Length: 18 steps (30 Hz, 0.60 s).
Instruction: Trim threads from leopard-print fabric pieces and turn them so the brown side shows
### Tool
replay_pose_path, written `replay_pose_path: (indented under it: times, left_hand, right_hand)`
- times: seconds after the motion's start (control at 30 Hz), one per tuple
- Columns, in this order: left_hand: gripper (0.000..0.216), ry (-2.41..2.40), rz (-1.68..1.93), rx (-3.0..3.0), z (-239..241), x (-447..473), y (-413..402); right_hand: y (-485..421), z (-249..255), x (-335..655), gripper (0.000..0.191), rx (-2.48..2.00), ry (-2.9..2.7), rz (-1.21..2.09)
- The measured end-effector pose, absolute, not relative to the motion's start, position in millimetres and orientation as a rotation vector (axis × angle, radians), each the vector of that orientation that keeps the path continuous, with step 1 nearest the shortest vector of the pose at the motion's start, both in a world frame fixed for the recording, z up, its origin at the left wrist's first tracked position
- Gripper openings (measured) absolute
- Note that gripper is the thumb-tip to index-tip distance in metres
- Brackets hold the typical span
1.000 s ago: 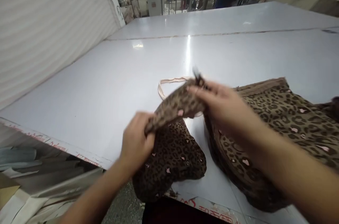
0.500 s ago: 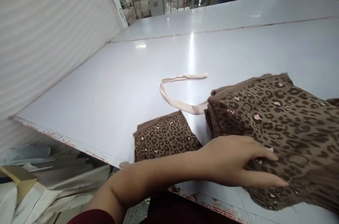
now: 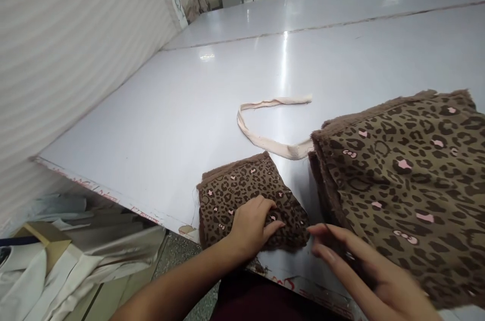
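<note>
Head view: half a second earlier the left hand (image 3: 250, 226) had been reaching over the larger leopard-print pile (image 3: 413, 184), to the right of the cream strip (image 3: 278, 148); now it rested on the smaller leopard-print pile (image 3: 238, 187), just on the wearer's side of that strip. Its fingers were loosely bent and its thumb stood apart, pinching nothing. The right hand (image 3: 392, 285), out of sight then, had come into view nearer the wearer than the strip and to its right, between the two piles. Its forefinger and thumb were close together; blur hid whether they held anything, so I could not tell. Attention, it seemed, had passed from the larger pile to the smaller one, with the left hand probably steadying it.

Counted, there were two hands, two piles, one strip and one white table (image 3: 170, 124) beneath them; the layers in each pile could not be counted.
</note>
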<state>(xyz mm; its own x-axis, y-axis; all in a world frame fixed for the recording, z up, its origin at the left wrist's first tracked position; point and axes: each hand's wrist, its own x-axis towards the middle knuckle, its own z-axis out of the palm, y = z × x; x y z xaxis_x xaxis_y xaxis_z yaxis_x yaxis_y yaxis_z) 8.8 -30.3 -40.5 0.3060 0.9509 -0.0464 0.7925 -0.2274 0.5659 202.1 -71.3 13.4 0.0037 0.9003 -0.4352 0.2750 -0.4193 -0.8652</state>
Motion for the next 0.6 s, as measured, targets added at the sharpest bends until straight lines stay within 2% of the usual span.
replay_pose_path:
  times: [0.13,0.23,0.4,0.47,0.6]
  left_hand:
    - [0.006,1.546,0.425,2.071,-39,9,-26]
    - [0.006,1.52,0.545,1.912,-36,7,-27]
    - [0.008,1.437,0.692,1.81,-30,4,-31]
    - [0.005,1.439,0.644,1.841,-32,4,-33]
    - [0.016,1.478,0.464,1.935,-39,6,-34]
  right_hand:
    - [-57,-7,174,0.045,-1.713,-1.151,1.533]
    - [-55,-18,166,0.05,-1.735,-1.095,1.555]
    - [-60,-26,164,0.049,-1.768,-1.105,1.495]
    - [-62,-30,164,0.05,-1.773,-1.098,1.476]
    - [-65,-39,166,0.054,-1.801,-1.053,1.481]
